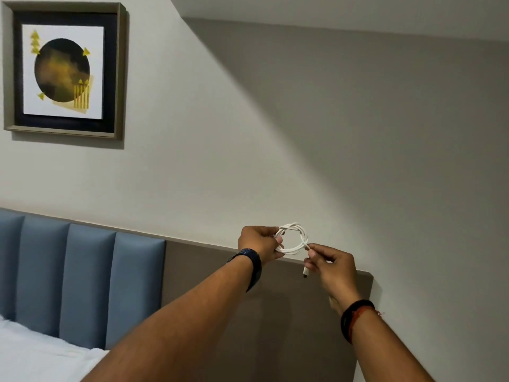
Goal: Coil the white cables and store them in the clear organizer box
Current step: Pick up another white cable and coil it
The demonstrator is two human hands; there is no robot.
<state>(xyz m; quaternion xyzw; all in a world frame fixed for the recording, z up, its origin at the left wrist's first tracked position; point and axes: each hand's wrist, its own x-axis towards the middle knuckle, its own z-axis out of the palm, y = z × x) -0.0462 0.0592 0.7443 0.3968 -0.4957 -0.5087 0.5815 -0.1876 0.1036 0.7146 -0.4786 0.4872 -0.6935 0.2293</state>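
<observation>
1. We hold the thin white cable (292, 238), wound into a small round coil, up in the air in front of the pale grey wall (330, 133), between our two outstretched arms.
2. Our left hand (259, 244) pinches the left side of the coil, fingers clenched around the gathered loops.
3. Our right hand (332, 264) grips the loose tail just below and to the right of the coil; the white plug end (305, 271) hangs down from these fingers.
4. The tail runs down and to the right from the ring, so the right hand is the nearer one to finish the wrap, threading the plug through or around the loops while the left keeps them steady.
5. We judge the coiling nearly done; the clear organizer box is nowhere in view, so storing is yet to come.
6. A blue padded headboard (82, 279) and a framed picture (63, 70) sit well to the left.
</observation>
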